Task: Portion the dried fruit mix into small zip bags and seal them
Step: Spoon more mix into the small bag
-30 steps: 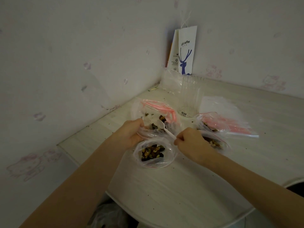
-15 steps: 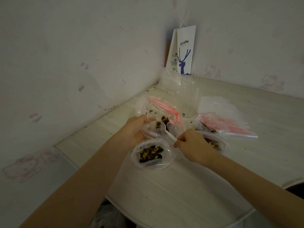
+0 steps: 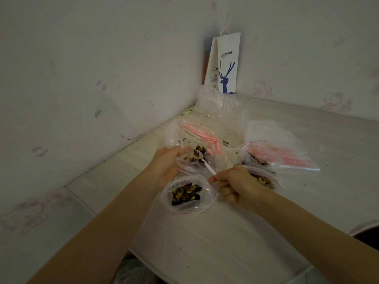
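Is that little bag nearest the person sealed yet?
Open. The nearest bag gapes, its mouth a round ring, with dried fruit mix showing inside.

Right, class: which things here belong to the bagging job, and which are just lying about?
Job: left hand gripping the big clear bag of fruit mix; right hand pinching the white plastic spoon; open small clear zip bag; filled small bags; flat pile of empty red-strip zip bags.
Lying about: white paper coffee bag with blue deer; clear ribbed plastic cup.
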